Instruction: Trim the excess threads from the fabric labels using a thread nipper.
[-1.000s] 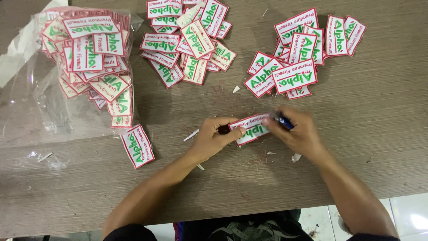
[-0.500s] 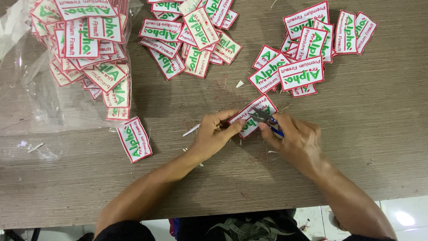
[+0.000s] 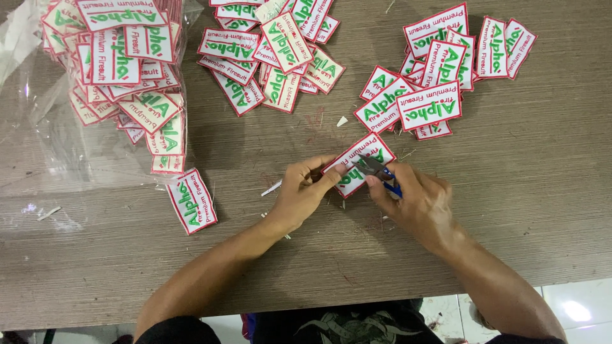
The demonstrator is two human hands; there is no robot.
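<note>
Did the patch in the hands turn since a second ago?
Yes. The patch lay nearly level along the table edge; now it tilts, its right end raised toward the far piles.

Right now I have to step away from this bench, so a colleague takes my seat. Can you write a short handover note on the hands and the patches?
Left hand: pinches the left edge of one embroidered patch, held just above the wooden table.
Right hand: holds small blue-handled snips, blades over that patch.
Patches: a heap in the clear plastic bag at far left, a pile top centre, a pile top right, a single patch beside the bag.
Done: thread scraps lie around the hands, so some trimming has happened.
Left: which piles are finished cannot be told.
</note>
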